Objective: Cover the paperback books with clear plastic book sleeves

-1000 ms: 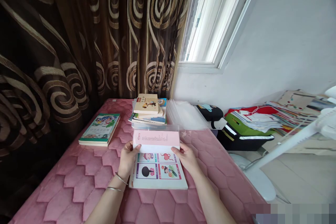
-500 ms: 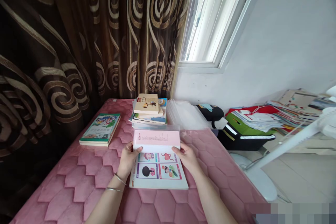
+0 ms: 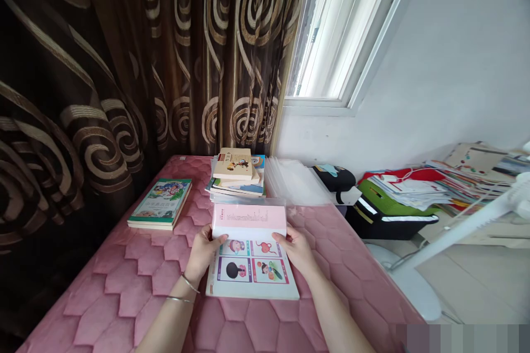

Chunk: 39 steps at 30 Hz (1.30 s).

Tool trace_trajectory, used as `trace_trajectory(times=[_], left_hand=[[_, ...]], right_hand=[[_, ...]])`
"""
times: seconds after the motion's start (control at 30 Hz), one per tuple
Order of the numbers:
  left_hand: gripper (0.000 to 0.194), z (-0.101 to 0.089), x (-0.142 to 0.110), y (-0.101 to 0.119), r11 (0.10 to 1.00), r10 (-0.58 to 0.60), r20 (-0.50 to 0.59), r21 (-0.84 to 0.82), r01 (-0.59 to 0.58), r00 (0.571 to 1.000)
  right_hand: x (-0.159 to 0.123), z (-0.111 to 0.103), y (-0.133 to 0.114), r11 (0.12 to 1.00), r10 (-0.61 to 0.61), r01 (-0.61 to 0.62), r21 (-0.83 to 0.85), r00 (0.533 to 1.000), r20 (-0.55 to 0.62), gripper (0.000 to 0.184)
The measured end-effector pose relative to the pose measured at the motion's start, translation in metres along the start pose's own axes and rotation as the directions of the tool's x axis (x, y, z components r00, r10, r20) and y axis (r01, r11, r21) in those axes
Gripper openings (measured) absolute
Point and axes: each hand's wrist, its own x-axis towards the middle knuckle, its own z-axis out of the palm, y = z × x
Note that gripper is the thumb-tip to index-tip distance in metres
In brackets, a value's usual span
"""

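Observation:
An open book (image 3: 252, 289) lies in front of me, its white page printed with colourful picture cards. Its pink-and-white cover (image 3: 249, 216) is raised at the far side, and a clear plastic sleeve (image 3: 248, 201) sticks out past the top edge. My left hand (image 3: 203, 248) grips the cover's left edge, thumb on the near face and fingers mostly hidden behind. On the right edge, my right hand (image 3: 295, 245) pinches the cover the same way.
Two green-edged books (image 3: 160, 203) lie to the left on the pink quilted mattress (image 3: 136, 287). Beyond the open book stands a stack of books (image 3: 235, 168), beside clear plastic sheets (image 3: 296, 179). A white fan (image 3: 459, 237), a black-and-green box (image 3: 387, 212) and piled papers (image 3: 459, 182) are off the right side.
Both hands keep their hold on the cover, and my left thumb has slid slightly inward. The whole view has shifted a little; the other books stay put.

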Motion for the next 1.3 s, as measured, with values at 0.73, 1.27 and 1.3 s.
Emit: trace_trajectory(times=[0.73, 1.27, 1.3], left_hand=[[0.035, -0.003, 0.008, -0.014, 0.996, 0.045, -0.075, 0.085, -0.038, 0.996], [0.037, 0.003, 0.006, -0.012, 0.999, 0.041, -0.08, 0.017, -0.04, 0.996], [0.036, 0.004, 0.006, -0.012, 0.999, 0.044, -0.087, 0.026, -0.042, 0.995]], right_hand=[[0.002, 0.001, 0.001, 1.0, -0.012, 0.011, -0.015, 0.999, -0.03, 0.037], [0.004, 0.002, 0.009, 1.0, -0.027, 0.027, 0.012, 0.999, -0.047, 0.035], [0.004, 0.001, 0.009, 0.999, -0.04, 0.041, 0.032, 0.998, -0.041, 0.036]])
